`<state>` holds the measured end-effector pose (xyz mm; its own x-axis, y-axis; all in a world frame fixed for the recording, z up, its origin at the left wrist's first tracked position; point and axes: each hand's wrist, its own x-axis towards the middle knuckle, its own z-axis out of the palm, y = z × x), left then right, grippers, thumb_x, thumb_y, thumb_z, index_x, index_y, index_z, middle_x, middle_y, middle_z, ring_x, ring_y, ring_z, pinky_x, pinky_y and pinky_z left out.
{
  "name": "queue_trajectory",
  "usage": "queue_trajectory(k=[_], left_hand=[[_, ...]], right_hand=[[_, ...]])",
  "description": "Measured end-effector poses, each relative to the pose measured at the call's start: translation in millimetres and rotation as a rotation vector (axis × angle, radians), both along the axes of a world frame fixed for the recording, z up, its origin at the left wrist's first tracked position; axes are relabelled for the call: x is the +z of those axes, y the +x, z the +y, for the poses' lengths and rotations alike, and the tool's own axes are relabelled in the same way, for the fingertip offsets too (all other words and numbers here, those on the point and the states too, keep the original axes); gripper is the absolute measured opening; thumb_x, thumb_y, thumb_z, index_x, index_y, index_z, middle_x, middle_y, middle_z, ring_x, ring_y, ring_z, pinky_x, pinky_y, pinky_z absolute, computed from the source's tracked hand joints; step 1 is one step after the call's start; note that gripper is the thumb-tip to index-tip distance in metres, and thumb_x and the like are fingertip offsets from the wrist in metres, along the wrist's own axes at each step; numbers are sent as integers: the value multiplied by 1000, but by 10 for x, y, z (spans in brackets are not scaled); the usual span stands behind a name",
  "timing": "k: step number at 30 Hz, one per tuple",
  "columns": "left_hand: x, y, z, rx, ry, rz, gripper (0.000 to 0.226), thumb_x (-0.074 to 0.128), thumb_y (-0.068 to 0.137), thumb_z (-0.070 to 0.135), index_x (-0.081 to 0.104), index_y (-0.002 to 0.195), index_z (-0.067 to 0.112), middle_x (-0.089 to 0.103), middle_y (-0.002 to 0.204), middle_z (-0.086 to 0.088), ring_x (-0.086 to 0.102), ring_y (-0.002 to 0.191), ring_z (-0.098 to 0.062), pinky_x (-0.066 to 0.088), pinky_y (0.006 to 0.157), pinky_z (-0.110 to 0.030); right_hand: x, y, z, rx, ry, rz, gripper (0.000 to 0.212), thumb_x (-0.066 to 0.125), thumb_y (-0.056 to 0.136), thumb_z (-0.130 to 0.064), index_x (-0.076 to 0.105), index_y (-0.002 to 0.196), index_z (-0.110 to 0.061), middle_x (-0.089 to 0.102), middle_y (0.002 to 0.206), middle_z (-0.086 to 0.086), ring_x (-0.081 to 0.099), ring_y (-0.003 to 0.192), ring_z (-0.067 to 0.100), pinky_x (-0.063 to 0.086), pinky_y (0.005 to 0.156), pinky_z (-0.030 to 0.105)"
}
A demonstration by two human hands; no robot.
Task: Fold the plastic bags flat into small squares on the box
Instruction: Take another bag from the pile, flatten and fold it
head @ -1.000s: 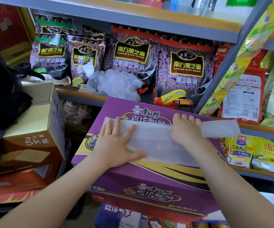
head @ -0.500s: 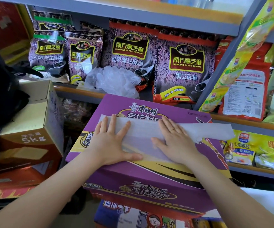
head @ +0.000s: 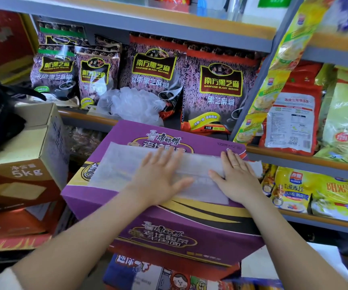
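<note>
Shop shelving (head: 189,38) behind, stocked with dark sesame packets (head: 221,84). Purple box (head: 169,233) in front; translucent plastic bag (head: 116,166) lies flat as a long strip across its top. Left hand (head: 158,176) pressed flat on bag's middle, fingers straight and spread. Right hand (head: 235,178) flat on bag's right end, fingers straight.
</note>
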<state>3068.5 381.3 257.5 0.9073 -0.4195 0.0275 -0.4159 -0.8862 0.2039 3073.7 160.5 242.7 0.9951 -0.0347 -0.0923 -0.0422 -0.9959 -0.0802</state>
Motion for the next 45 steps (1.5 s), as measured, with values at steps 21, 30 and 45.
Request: queue_trajectory(k=[21,30,45], left_hand=[[-121,18,-372,9,149,60,140,-11,23,99,-6,146,32,-14,155,-3,-12,143,-17,-7,116,-36],[60,-72,-544,-60,87,27,134,-11,31,98,8,147,33,0,157,3,2,143,-15,6,115,-32],[84,-813,-1189,-206,-420,81,18,50,94,19,63,96,7,47,68,11,55,73,-5,31,55,-9]], right_hand=[[-17,13,-659,-170,719,-117,38,38,97,-34,40,135,-26,52,133,8,55,116,25,47,97,45],[329,2,-765,-341,1116,63,21,46,85,-5,54,102,-17,49,100,10,49,75,23,39,54,30],[916,-925,-850,456,1304,321,31,54,76,-5,67,101,-18,68,82,5,57,66,14,46,55,17]])
